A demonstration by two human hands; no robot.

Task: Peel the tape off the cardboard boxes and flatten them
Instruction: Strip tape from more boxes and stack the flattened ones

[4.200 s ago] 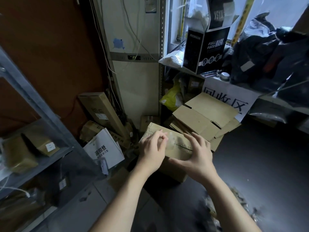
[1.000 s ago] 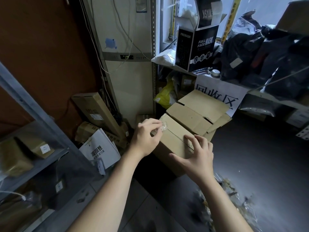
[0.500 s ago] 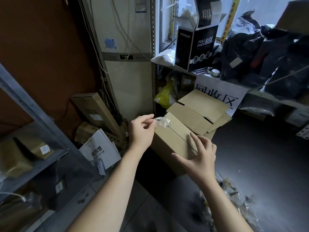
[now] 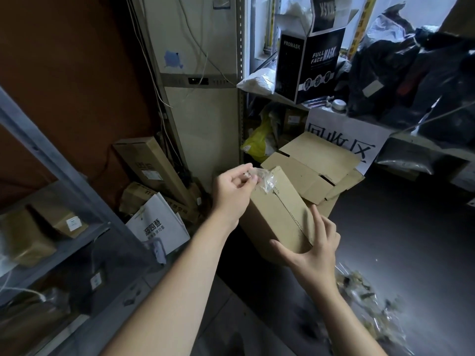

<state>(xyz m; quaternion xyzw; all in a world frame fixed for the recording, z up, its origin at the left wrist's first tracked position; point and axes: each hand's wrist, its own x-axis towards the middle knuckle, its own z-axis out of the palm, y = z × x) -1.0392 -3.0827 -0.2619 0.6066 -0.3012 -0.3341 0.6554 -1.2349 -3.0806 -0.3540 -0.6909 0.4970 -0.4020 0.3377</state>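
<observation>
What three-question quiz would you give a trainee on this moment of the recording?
1. True or false: the left hand pinches the clear crumpled tape at the far end of the brown rectangular cardboard box.
2. The right hand is: A) pulling tape; B) holding the box's near end; C) hanging idle.
3. Fill in: the black printed carton on the shelf reads "FULL FACE ____".

Key: 1 true; 2 B; 3 MASK.
</observation>
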